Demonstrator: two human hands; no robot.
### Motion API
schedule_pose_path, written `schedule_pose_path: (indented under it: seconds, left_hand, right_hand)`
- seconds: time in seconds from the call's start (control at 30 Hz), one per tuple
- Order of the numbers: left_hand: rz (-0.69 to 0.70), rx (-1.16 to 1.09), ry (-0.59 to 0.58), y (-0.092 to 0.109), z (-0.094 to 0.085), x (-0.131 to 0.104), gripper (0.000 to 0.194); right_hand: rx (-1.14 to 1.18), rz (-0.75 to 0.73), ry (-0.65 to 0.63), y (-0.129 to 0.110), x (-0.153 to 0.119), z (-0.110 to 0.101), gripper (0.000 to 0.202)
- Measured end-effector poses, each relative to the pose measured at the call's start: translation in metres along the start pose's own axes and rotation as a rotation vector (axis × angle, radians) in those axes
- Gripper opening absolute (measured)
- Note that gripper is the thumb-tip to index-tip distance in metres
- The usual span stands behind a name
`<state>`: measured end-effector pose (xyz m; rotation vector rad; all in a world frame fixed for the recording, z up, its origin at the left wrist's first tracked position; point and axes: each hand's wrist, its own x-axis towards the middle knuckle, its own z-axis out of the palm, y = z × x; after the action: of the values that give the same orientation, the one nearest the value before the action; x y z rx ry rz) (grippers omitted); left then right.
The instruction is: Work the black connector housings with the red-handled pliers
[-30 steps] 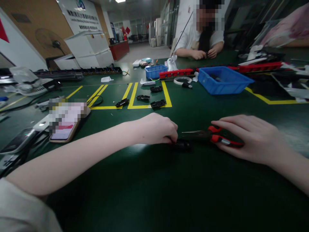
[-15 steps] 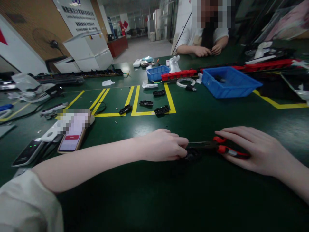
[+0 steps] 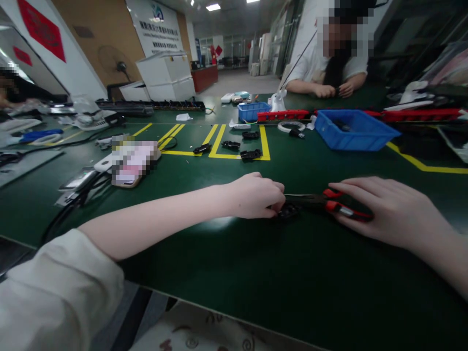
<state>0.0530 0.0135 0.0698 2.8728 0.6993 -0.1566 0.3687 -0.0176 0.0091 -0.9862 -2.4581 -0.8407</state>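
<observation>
My right hand (image 3: pixel 387 209) is wrapped round the red and black handles of the pliers (image 3: pixel 347 210). Their metal jaws point left and reach the fingertips of my left hand (image 3: pixel 258 196). Those fingers are closed at a small black part (image 3: pixel 289 211) on the green table, just below the jaws. What the left fingertips pinch is hidden behind them. Farther off, several similar black parts lie around the yellow tape, one of them being a black piece (image 3: pixel 250 154) near the tape corner.
Beyond the hands are a large blue bin (image 3: pixel 354 130), a small blue bin (image 3: pixel 252 111), a white cable coil (image 3: pixel 290 126) and red strips (image 3: pixel 283 115). A phone (image 3: pixel 137 163) lies at left. A person (image 3: pixel 329 73) sits across the table (image 3: pixel 234 273).
The camera view has tilted and shifted, so the near table edge and my lap now show. Both hands keep nearly the same pose around the pliers and the black part.
</observation>
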Motion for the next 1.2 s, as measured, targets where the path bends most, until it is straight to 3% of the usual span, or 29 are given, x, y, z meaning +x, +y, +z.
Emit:
schedule_pose_path:
  seconds: [0.27,0.5,0.93,1.2]
  left_hand:
    - [-0.072,0.042,0.021,0.007,0.003,0.003,0.019]
    - [-0.041,0.133,0.024,0.018,0.002,-0.002,0.020]
    - [-0.009,0.332,-0.031,-0.004,0.011,-0.037,0.031]
    - [0.054,0.380,0.162,-0.012,0.032,-0.046,0.031]
  right_hand:
    - [-0.121,-0.007,0.036,0.002,0.005,0.002,0.042]
    - [-0.091,0.013,0.047,0.010,-0.002,0.014,0.045]
    - [-0.025,0.105,-0.019,0.021,-0.013,0.029,0.049]
    - [-0.066,0.061,0.015,0.009,-0.002,0.019,0.049]
